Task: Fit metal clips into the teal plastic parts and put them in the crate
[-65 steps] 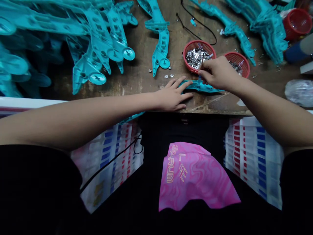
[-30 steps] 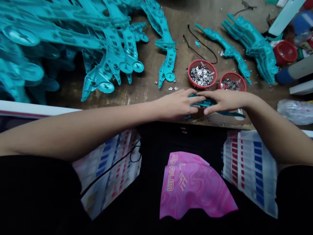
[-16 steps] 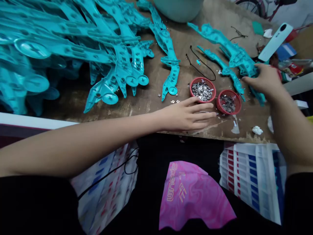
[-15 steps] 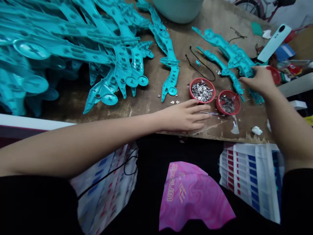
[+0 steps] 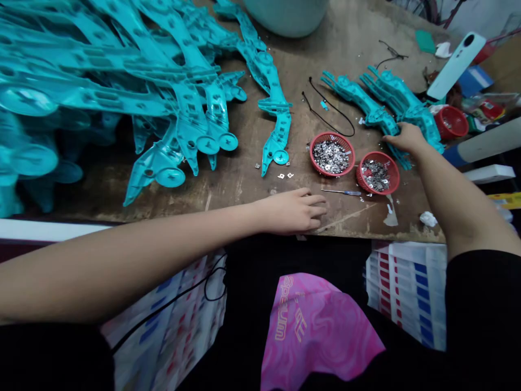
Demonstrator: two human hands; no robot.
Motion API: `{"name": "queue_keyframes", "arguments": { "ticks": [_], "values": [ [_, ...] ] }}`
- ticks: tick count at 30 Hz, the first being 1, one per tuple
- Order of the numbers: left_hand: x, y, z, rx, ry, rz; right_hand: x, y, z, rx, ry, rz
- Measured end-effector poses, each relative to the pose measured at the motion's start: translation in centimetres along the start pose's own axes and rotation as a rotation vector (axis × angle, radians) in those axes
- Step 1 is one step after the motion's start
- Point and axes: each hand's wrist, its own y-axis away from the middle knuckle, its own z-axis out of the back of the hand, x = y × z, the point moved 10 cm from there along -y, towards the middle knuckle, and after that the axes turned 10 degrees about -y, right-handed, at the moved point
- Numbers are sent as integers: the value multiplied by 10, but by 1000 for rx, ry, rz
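My left hand [image 5: 293, 212] lies flat on the table's front edge, fingers stretched out and holding nothing. A small screwdriver [image 5: 350, 193] with a translucent bluish handle lies just beyond its fingertips. On the right, my right hand [image 5: 408, 138] grips the near end of a long teal plastic part [image 5: 368, 108], thumb on its left side; some fingers are hidden. Right beside it lies another teal part [image 5: 411, 106]. Between my hands stand a red basket [image 5: 312, 163] of small metal clips and a second red basket [image 5: 396, 179] with small metal pieces.
A large heap of teal parts [image 5: 106, 70] covers the table's left side, with a single teal part [image 5: 274, 106] nearer the middle. A black cord [image 5: 340, 113], loose clips [image 5: 285, 175] and crumpled white paper [image 5: 428, 219] lie about. A pale phone-like object [image 5: 456, 66] stands at the right.
My left hand has drawn back toward the table edge, uncovering the screwdriver. My right hand has moved left onto the nearer teal part. The teal parts on the right now lie differently.
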Motion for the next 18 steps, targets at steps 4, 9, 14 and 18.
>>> {"name": "queue_keyframes", "arguments": {
  "ticks": [4,9,14,18],
  "values": [
    [2,1,0,-14,115,20,6,35,17,43,19,-142],
    [0,7,-16,113,274,39,42,146,79,16,-132,-37],
    [6,10,-23,114,477,88,44,290,102,42,-68,-66],
    [6,12,-24,104,488,132,10,414,96,-121,-24,-181]
  ]
}}
